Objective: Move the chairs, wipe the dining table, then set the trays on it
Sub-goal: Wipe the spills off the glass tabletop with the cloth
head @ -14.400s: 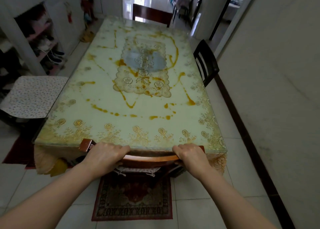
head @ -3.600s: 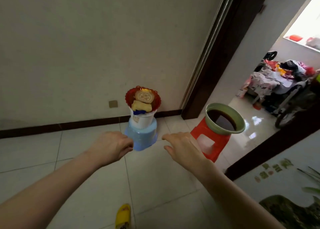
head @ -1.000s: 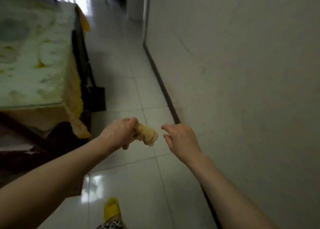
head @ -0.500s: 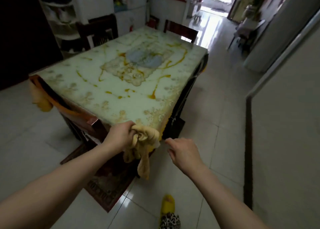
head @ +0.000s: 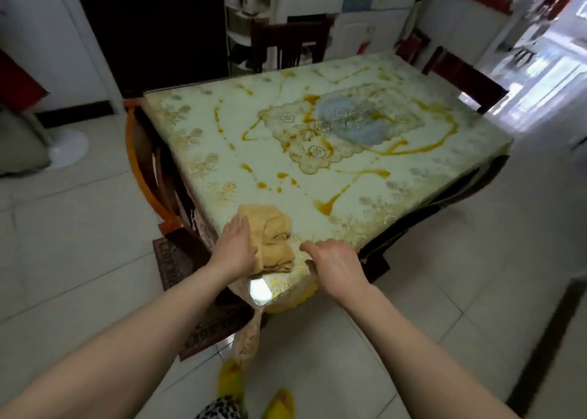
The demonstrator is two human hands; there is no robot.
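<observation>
No readable text, labels or numbers anywhere in view.

Glass-topped counter (head: 397,177) with floral cloth, orange streaks (head: 359,180) across it, crumpled yellow rag (head: 273,234) by the counter's near corner

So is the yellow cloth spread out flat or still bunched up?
Bunched. The cloth lies in thick folds at the table's near corner, the left hand flat on its left edge.

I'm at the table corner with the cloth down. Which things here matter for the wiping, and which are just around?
Job: yellow cloth under left hand; dining table with orange spills; right hand at its edge.

Around: chairs, white shelf, floor rug.
</observation>
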